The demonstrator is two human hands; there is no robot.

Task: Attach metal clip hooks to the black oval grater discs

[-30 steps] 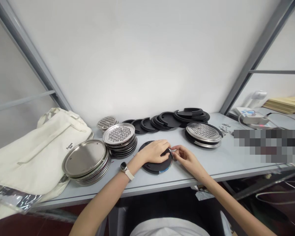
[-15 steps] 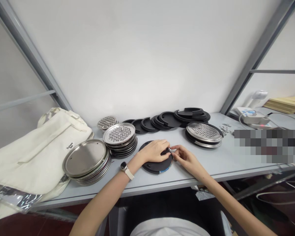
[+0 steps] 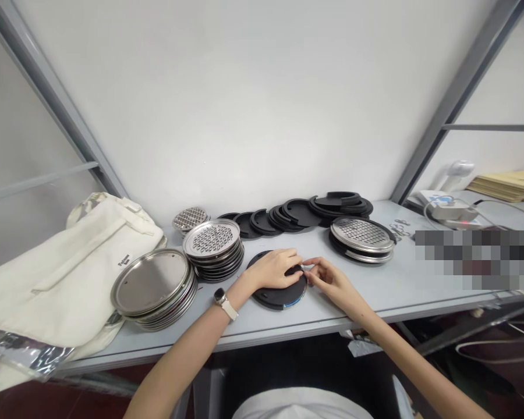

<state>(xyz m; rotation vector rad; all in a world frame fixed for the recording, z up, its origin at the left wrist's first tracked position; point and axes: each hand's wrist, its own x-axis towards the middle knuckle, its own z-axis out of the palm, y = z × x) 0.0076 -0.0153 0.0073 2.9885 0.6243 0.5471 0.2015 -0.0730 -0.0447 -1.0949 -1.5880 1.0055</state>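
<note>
A black round disc [image 3: 273,298] with a blue strip along its near edge lies flat on the table in front of me. My left hand [image 3: 276,267] rests across its top, holding it down with the fingers bent and the thumb near its right edge. At that edge my right hand [image 3: 325,276] pinches a small silvery metal piece [image 3: 304,268] between thumb and fingertips. The fingers mostly cover this piece, so its shape is unclear.
Left of the disc stand stacks of metal grater plates [image 3: 212,238] and plain round metal plates [image 3: 151,282], beside a cream bag [image 3: 70,267]. Black discs [image 3: 303,212] line the wall. Grater plates in black holders [image 3: 362,235] and small metal parts [image 3: 399,228] are to the right.
Both hands stay at the same spot on the disc. The right fingertips have shifted very slightly, and less of the metal piece shows between them.
</note>
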